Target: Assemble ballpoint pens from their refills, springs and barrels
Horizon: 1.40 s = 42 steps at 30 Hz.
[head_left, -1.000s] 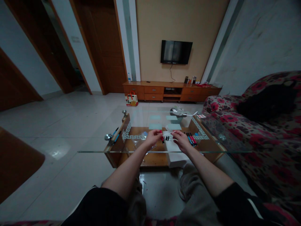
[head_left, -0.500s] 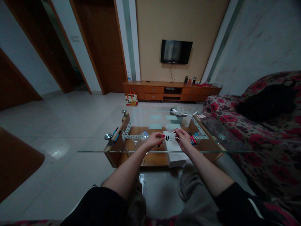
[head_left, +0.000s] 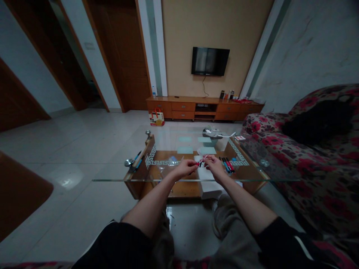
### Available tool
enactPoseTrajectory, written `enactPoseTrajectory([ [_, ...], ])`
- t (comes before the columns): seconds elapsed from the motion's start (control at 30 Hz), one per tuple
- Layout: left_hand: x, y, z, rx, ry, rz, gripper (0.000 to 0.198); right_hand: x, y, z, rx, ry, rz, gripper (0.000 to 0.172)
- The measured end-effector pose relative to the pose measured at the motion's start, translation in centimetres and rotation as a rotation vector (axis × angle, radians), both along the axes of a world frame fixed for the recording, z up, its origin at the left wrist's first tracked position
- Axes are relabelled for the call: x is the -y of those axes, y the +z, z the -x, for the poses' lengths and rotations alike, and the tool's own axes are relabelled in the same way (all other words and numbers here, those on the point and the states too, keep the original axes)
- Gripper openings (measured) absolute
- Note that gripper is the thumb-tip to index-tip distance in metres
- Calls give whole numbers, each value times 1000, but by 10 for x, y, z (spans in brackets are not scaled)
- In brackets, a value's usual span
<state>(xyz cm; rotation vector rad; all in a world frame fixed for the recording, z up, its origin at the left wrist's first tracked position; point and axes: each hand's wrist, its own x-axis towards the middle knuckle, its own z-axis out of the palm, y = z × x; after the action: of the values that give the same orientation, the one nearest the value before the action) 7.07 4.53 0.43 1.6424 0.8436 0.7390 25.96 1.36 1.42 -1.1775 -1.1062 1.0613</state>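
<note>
Over the glass coffee table (head_left: 112,175), my left hand (head_left: 185,168) is closed on a red pen body. My right hand (head_left: 214,166) pinches a thin white pen refill (head_left: 203,158), whose tip meets the pen between the two hands. A white sheet of paper (head_left: 206,175) lies under the hands. Just right of my right hand lie several red, blue and black pens (head_left: 227,164). Small black pen parts by the hands are hard to make out.
Two blue pens (head_left: 137,158) lie at the table's left side near a metal fitting. A bowl with clutter (head_left: 211,134) stands at the far end. A floral sofa (head_left: 322,168) runs along the right. A TV cabinet (head_left: 202,108) lines the far wall, with open tiled floor to the left.
Both hands have lifted off the table and come together. The right hand picked up the white refill and brought its tip to the red pen in the left hand.
</note>
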Motion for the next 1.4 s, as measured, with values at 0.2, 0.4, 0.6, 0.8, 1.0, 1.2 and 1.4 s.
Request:
enactPoseTrajectory([
  [0.2, 4, 7, -1, 4, -53, -21, 36, 2, 1, 6, 74, 23, -4, 33],
  [0.4, 3, 4, -1, 59, -35, -41, 31, -1, -7, 3, 70, 39, 23, 36],
  [0.6, 1, 2, 0, 88, -30, 4, 31, -2, -10, 2, 86, 61, 28, 38],
  [0.8, 6, 3, 0, 93, -54, 141, 38, -2, -8, 4, 83, 51, -13, 37],
  [1.0, 10, 6, 0, 92, -62, 224, 37, -1, -6, 6, 99, 45, -30, 38],
  [1.2, 10, 8, 0, 96, -50, 246, 36, 1, -5, 6, 104, 45, -31, 37],
  [1.4, 8, 6, 0, 107, -55, 246, 35, 2, -3, 5, 106, 45, -24, 35],
])
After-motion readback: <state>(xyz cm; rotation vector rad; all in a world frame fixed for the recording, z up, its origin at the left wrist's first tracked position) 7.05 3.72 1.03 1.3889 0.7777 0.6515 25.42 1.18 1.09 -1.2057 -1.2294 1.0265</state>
